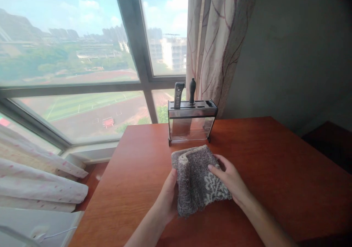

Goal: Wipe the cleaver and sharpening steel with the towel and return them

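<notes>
Between my two hands is a folded grey towel [194,179] with a whitish pattern on its lower right part and a rolled fold along its left side. My left hand [169,194] grips the left edge, its thumb against the fold and its other fingers hidden behind the cloth. On the right side, my right hand [227,175] pinches the towel with the thumb in front and fingers behind. Just beyond the towel stands a knife block [192,113] with clear sides, holding two black-handled pieces, one with a ridged round handle [192,92] and one with a flat handle [179,95].
The reddish-brown wooden table [132,188] spreads under my hands, its far edge just behind the knife block. Large windows [68,38] rise at the back left, with a patterned curtain [217,38] beside them. Another curtain [41,181] hangs low at the left.
</notes>
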A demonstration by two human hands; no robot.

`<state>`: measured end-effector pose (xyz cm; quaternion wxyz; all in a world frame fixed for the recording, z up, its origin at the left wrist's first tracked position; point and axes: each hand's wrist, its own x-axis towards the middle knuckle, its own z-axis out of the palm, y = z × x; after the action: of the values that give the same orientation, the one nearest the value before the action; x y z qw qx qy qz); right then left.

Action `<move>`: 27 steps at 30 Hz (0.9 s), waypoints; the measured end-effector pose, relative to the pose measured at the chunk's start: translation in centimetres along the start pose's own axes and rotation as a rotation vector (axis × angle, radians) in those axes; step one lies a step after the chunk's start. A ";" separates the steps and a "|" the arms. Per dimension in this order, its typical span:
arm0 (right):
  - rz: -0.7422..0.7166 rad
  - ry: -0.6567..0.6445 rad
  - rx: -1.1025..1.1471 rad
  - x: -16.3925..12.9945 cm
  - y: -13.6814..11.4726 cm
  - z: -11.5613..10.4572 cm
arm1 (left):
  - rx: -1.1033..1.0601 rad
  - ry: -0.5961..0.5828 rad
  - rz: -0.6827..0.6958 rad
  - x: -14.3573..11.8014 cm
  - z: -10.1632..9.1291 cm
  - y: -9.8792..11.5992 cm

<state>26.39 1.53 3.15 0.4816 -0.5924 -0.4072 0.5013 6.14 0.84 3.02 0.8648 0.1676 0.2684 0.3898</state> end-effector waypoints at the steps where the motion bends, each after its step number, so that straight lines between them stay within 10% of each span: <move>1: -0.012 0.024 -0.008 0.2 0.3 -0.1 | 0.077 0.005 0.108 0.0 0.0 -0.3; 5: -0.036 0.086 0.036 0.7 1.3 -0.2 | 0.434 0.183 0.431 0.6 0.0 -0.9; 9: -0.054 0.120 0.173 0.8 1.6 -0.2 | 0.509 0.372 0.395 1.0 0.2 -0.1; 17: 0.141 -0.132 0.377 0.1 0.7 -0.5 | 0.190 0.297 0.159 0.0 0.6 1.2; 22: -0.039 0.045 0.110 0.1 1.4 -1.1 | 0.201 0.225 0.120 0.7 1.0 0.6; 27: -0.167 0.114 -0.159 1.0 1.7 -7.2 | 0.330 0.055 0.104 4.5 3.5 -1.9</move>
<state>33.64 0.98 1.52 0.4953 -0.6203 -0.4656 0.3912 11.83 2.80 3.31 0.7965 0.3105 0.3433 0.3891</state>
